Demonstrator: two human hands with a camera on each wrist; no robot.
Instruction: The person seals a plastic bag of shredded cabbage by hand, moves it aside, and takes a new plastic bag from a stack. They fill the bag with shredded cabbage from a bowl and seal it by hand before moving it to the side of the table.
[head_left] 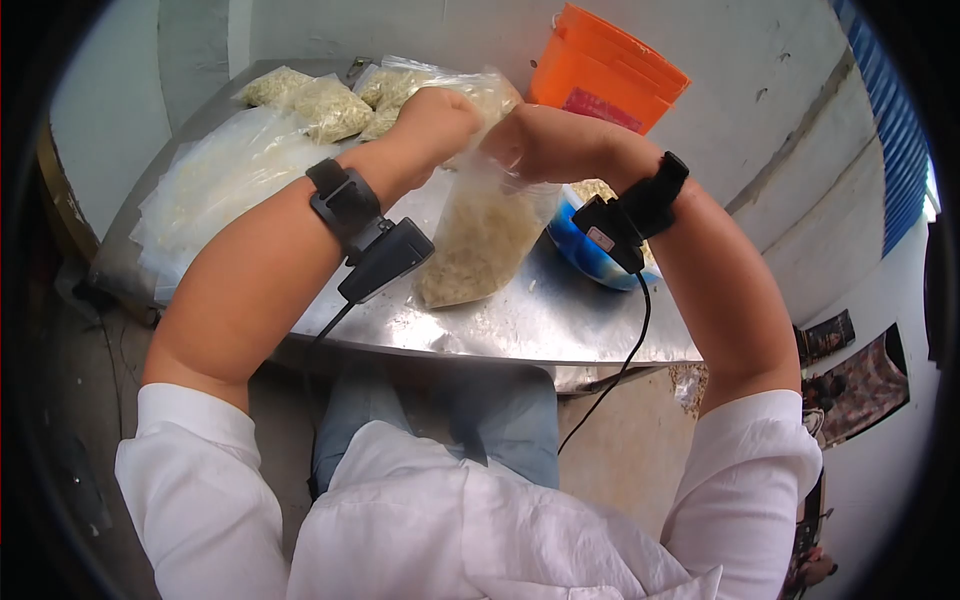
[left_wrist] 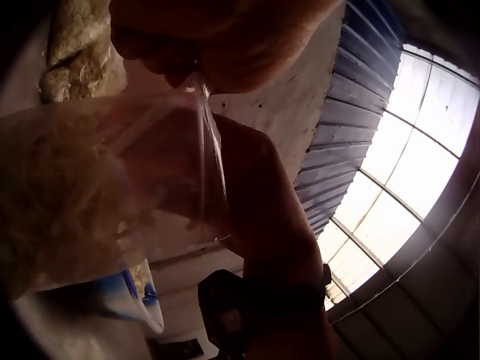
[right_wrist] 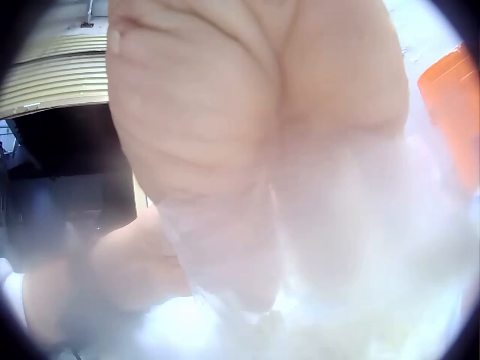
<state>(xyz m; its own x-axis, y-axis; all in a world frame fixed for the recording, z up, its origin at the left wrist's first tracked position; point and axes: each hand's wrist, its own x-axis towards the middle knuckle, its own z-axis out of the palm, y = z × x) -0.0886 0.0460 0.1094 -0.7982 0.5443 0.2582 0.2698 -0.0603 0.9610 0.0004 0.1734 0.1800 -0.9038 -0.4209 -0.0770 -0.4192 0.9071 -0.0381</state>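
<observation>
A clear plastic bag (head_left: 478,245) half full of pale grain-like bits stands on the metal table (head_left: 520,320), lifted by its top. My left hand (head_left: 436,118) grips the bag's top edge from the left, and my right hand (head_left: 520,140) grips it from the right, the two hands close together. In the left wrist view the left hand (left_wrist: 202,41) pinches the bag's (left_wrist: 112,180) thin film at a corner. The right wrist view is filled by the palm of my right hand (right_wrist: 247,135) pressed against the cloudy plastic (right_wrist: 375,247).
Several filled bags (head_left: 320,100) lie at the table's far left beside a stack of flat empty bags (head_left: 220,180). A blue bowl (head_left: 585,250) holding the same bits sits under my right wrist. An orange bucket (head_left: 605,70) stands behind it by the wall.
</observation>
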